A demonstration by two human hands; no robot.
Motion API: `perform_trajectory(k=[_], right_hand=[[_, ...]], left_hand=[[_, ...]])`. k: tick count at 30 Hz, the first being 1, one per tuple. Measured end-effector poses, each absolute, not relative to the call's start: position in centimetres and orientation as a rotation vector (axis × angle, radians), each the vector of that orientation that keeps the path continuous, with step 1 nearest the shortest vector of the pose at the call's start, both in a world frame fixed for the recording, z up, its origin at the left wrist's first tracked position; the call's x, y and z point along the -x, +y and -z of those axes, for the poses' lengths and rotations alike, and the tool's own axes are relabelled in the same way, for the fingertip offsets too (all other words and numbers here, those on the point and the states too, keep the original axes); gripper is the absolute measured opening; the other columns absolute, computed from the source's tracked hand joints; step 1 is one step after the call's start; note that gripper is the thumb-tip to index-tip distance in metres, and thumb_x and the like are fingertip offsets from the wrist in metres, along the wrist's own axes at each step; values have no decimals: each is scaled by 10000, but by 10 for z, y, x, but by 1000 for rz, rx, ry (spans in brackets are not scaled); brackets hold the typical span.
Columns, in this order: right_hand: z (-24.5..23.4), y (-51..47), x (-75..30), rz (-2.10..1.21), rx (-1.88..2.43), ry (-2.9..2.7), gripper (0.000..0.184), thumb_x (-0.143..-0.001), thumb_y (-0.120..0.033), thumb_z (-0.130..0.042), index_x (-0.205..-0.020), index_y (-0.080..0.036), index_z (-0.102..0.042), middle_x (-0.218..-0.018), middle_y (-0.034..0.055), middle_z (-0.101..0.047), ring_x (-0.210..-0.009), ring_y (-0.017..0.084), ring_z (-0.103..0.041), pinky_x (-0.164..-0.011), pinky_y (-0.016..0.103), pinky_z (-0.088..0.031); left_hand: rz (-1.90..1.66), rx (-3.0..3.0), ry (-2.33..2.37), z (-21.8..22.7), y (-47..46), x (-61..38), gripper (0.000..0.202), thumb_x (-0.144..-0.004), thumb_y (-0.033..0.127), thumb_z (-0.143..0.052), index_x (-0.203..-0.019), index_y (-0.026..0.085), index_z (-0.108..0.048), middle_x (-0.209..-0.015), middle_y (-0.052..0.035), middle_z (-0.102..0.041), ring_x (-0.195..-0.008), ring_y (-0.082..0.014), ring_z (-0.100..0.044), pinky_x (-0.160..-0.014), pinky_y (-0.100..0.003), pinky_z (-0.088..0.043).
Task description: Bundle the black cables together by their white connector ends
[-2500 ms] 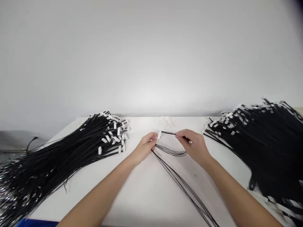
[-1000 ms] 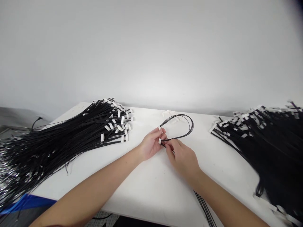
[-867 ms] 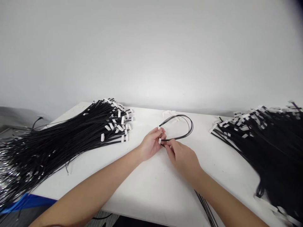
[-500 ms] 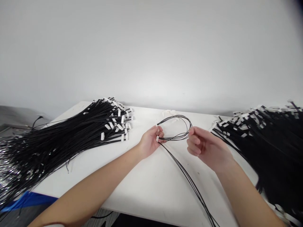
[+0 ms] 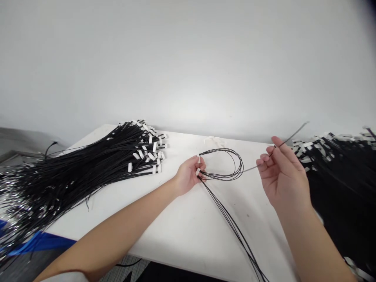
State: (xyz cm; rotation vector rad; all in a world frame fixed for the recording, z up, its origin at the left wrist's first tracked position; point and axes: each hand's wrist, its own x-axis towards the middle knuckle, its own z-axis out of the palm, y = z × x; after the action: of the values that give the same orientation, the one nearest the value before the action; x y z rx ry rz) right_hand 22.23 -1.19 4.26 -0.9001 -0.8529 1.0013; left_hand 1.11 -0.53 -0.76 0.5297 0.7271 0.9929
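Note:
Near the middle of the table, my left hand [image 5: 188, 176] is closed on a wire harness, gripping it at its white connectors [image 5: 197, 171]. Black wires [image 5: 242, 162] run from these connectors in a loop toward the right. More black wires [image 5: 250, 254] hang from the same hand down to the table's front edge. My right hand [image 5: 283, 172], palm turned up, pinches a single thin black wire [image 5: 293, 134]. One end of that wire sticks out up and right past the fingers; its other part reaches back to the loop.
A large heap of black wires [image 5: 96, 156] with white connectors lies on the left of the white table [image 5: 182, 227]. Another such heap [image 5: 343, 188] covers the right side. Several loose white pieces [image 5: 214, 141] sit at the back, near the wall [image 5: 188, 70].
My right hand has moved right, away from the loop, and turned palm up, with a single wire now showing between its fingers. The left hand keeps its hold on the connectors.

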Motion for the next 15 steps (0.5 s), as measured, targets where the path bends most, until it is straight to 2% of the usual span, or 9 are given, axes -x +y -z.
perform_trajectory(k=[2, 4, 5, 9, 11, 15], right_hand=[[-42, -15, -219, -984, 970, -948, 338, -736, -318, -612, -1068, -266, -580, -788, -4, -531, -471, 45, -435, -389, 192, -366], [-39, -20, -212, -917, 1070, -1105, 290, -730, -342, -612, -1004, -247, -625, -710, -1, -545, -392, 36, -342, -331, 193, -258], [-38, -23, -208, -856, 1122, -1199, 245, -722, -348, -620, -932, -228, -654, -657, -1, -541, -383, 39, -323, -330, 200, -243], [-29, -29, -196, -379, 1168, -1652, 124, -730, -302, -615, -674, -205, -668, -550, 1, -524, -455, 77, -397, -416, 224, -311], [-23, -30, -194, -171, 1116, -1819, 122, -757, -261, -586, -676, -204, -658, -566, 3, -536, -492, 82, -430, -447, 220, -317], [-14, -31, -193, -43, 1116, -1922, 110, -776, -231, -566, -715, -196, -650, -593, 2, -551, -502, 72, -445, -448, 198, -304]], left_hand=[[-982, -535, 718, 7, -6, -11, 187, -767, 352, -473, -736, 168, -481, -674, 8, -376, -525, -76, -372, -503, -220, -380], [-965, -544, 710, 6, -6, -10, 200, -769, 369, -472, -746, 170, -485, -681, 5, -376, -535, -80, -374, -502, -223, -380], [-956, -549, 705, 6, -6, -10, 207, -769, 376, -473, -753, 171, -487, -686, 4, -379, -536, -81, -375, -498, -224, -379], [-938, -552, 674, 4, -7, -10, 227, -764, 392, -484, -776, 165, -499, -699, 2, -382, -528, -76, -365, -476, -219, -367], [-932, -549, 662, 4, -7, -10, 240, -767, 402, -483, -788, 164, -505, -702, 2, -379, -528, -74, -364, -473, -219, -368], [-922, -568, 656, 4, -7, -10, 249, -773, 412, -475, -803, 168, -510, -699, 2, -376, -535, -80, -375, -472, -221, -371]])
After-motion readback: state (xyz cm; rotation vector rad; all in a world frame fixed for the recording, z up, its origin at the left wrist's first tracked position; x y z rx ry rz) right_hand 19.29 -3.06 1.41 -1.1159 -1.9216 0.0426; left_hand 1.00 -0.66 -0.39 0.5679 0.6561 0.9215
